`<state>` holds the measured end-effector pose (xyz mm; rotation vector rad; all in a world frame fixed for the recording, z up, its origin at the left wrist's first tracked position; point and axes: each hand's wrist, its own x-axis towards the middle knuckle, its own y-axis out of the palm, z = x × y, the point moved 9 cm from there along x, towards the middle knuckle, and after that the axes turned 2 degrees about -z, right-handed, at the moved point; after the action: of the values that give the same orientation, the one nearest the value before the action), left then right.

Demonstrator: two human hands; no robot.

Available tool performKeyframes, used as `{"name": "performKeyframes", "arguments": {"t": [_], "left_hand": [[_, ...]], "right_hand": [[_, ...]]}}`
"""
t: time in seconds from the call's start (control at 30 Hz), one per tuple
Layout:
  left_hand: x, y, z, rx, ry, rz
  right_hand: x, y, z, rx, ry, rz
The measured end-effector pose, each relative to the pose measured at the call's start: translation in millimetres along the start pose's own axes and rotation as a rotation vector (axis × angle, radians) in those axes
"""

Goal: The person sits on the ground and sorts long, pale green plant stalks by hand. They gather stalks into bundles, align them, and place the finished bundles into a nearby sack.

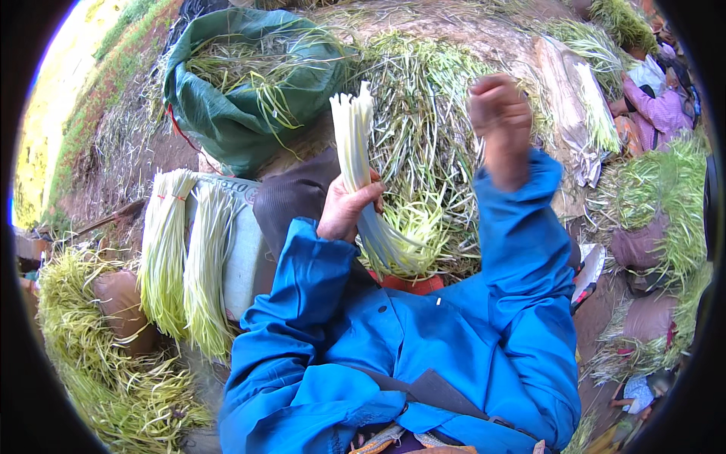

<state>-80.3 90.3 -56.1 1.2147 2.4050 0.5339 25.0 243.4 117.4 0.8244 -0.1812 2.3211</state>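
My left hand (pixel 347 209) is closed around a bundle of pale yellow-green leafy stalks (pixel 354 133), white ends up, leafy tips hanging over my lap. My right hand (pixel 499 108) is raised to the right, apart from the bundle, blurred, its fingers curled; whether it holds anything cannot be made out. Two more bundles lie side by side on a pale covered block (pixel 245 255) at my left; the outer bundle (pixel 165 249) has a red tie, and the inner one (pixel 209 272) lies beside it. Loose leaves and stalk scraps (pixel 420 113) cover the ground before me.
A green woven sack (pixel 227 125) holding scraps stands front left. Loose yellow-green stalks (pixel 102 363) are heaped at lower left. On the right are a pale sheet (pixel 561 96) with another bundle (pixel 595 108), more heaps (pixel 669 193), and a person in a pink checked top (pixel 655 113).
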Motion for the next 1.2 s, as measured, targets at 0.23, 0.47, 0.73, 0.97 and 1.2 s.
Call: {"name": "performKeyframes", "arguments": {"t": [0.23, 0.47, 0.73, 0.97, 1.2], "left_hand": [[2.3, 5.4, 25.3, -0.152, -0.206, 0.144], [-11.8, 14.4, 33.6, -0.258, -0.253, 0.363], [-2.5, -27.4, -122.8, -0.246, 0.474, 0.279], [-35.5, 15.1, -199.0, -0.037, 0.779, 0.340], [-114.1, -78.4, -269.3, -0.096, 1.012, 0.003]], "right_hand": [[-4.2, 103.1, -97.6, -0.463, -0.051, 0.192], [3.0, 46.7, -239.5, -1.219, 0.073, 0.412], [-38.6, -32.7, -224.6, -0.503, 0.625, 0.370], [-90.1, 140.4, -113.2, -0.107, 0.038, 0.557], [-266.3, -162.5, -339.3, -1.220, 0.977, 0.818]]}}
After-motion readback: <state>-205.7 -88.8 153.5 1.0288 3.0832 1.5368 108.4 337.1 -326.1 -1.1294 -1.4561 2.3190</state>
